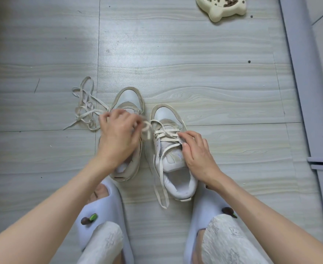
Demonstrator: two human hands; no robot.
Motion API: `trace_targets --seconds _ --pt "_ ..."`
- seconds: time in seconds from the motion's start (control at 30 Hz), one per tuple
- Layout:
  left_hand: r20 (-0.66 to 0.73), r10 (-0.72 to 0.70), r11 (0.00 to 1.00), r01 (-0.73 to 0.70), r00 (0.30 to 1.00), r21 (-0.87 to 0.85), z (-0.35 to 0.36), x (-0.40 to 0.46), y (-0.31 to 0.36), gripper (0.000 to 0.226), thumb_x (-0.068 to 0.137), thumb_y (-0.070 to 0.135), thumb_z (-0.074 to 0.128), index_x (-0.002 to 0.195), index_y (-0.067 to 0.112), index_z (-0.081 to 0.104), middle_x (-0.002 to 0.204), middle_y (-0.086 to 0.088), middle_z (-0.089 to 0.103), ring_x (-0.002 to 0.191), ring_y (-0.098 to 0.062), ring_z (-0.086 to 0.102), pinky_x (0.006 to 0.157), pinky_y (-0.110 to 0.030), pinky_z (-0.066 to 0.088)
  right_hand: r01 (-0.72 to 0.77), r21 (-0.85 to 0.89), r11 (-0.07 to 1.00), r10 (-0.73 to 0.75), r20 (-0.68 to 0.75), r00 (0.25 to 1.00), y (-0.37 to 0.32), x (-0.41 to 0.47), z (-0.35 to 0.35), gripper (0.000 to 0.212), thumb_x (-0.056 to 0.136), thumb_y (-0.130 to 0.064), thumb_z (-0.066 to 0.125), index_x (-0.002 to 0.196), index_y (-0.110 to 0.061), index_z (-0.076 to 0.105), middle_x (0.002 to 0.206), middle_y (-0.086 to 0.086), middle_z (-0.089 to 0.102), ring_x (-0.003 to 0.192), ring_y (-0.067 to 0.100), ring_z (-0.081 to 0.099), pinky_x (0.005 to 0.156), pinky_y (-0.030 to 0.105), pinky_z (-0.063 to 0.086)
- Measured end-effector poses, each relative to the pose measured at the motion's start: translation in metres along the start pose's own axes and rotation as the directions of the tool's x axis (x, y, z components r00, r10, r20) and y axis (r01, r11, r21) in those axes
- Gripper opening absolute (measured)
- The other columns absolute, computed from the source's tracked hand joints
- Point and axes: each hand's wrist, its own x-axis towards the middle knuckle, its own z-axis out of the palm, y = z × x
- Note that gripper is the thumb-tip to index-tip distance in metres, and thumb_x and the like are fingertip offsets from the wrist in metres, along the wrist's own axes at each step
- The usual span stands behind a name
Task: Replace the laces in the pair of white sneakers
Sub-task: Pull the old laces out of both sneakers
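Two white sneakers with beige trim stand side by side on the floor, toes pointing away from me. The left sneaker (128, 100) is partly covered by my left hand (118, 130), which is blurred and pinches a loop of cream lace (147, 128) between the shoes. The right sneaker (176, 168) is partly laced, with loose lace ends (161, 187) trailing toward me. My right hand (197, 151) holds that shoe's side, fingertips on the crossed laces. A loose cream lace (84, 105) lies tangled on the floor to the left.
A cream pet bowl (227, 10) with dark kibble sits at the far right, a few pellets scattered near it. My feet in pale blue slippers (103, 210) are just behind the shoes. A grey baseboard (305, 92) runs along the right.
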Motion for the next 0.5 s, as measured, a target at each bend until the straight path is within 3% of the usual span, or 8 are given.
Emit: trace_targets --seconds 0.1,0.17,0.27,0.37,0.5 --pt "-0.07 -0.184 0.982 0.187 0.98 0.036 -0.014 0.012 -0.013 0.018 0.085 0.032 0.062 0.094 0.017 0.065 0.096 -0.006 0.061 0.104 -0.031 0.047 0.085 -0.041 0.026 0.013 -0.022 1.0 -0.014 -0.044 0.999 -0.001 0.0 0.004 0.06 0.082 -0.046 0.02 0.126 -0.018 0.05 0.132 -0.002 0.045 0.118 0.02 0.039 0.091 0.014 0.019" --pt "-0.039 -0.241 0.969 0.243 0.97 0.053 -0.017 0.01 -0.011 0.029 0.083 0.031 0.065 0.107 0.014 0.06 0.105 -0.012 0.056 0.106 -0.032 0.044 0.085 -0.044 0.03 -0.003 0.015 1.0 0.004 -0.092 0.996 -0.004 -0.001 0.003 0.048 0.083 -0.042 0.032 0.115 -0.015 0.056 0.124 -0.002 0.051 0.113 0.02 0.043 0.091 0.015 0.024" --pt "0.004 -0.099 0.994 0.099 0.995 0.036 -0.009 -0.013 0.016 0.022 0.084 0.025 0.055 0.103 0.013 0.058 0.098 -0.01 0.059 0.099 -0.027 0.043 0.08 -0.039 0.03 -0.047 0.021 0.999 0.05 -0.172 0.984 -0.014 -0.001 -0.001 0.021 0.086 -0.02 0.054 0.104 -0.015 0.061 0.112 -0.002 0.058 0.104 0.02 0.049 0.092 0.031 0.038" --pt "0.145 0.048 0.996 -0.059 0.988 0.069 0.008 -0.042 0.04 0.03 0.087 0.038 0.045 0.087 0.015 0.065 0.089 0.0 0.064 0.107 -0.027 0.046 0.082 -0.039 0.03 -0.108 -0.088 0.99 0.093 -0.157 0.983 -0.025 0.003 -0.006 0.023 0.084 -0.019 0.055 0.105 -0.015 0.062 0.112 0.002 0.058 0.107 0.022 0.049 0.093 0.038 0.039" --pt "0.171 0.037 0.996 -0.051 0.985 0.073 0.017 -0.049 0.039 0.04 0.084 0.046 0.045 0.091 0.013 0.066 0.1 0.0 0.066 0.122 -0.029 0.04 0.093 -0.041 0.03 -0.15 -0.17 0.974 0.135 -0.096 0.986 -0.032 0.011 -0.015 0.017 0.086 -0.025 0.055 0.099 -0.018 0.064 0.113 0.003 0.058 0.111 0.023 0.048 0.092 0.035 0.039"
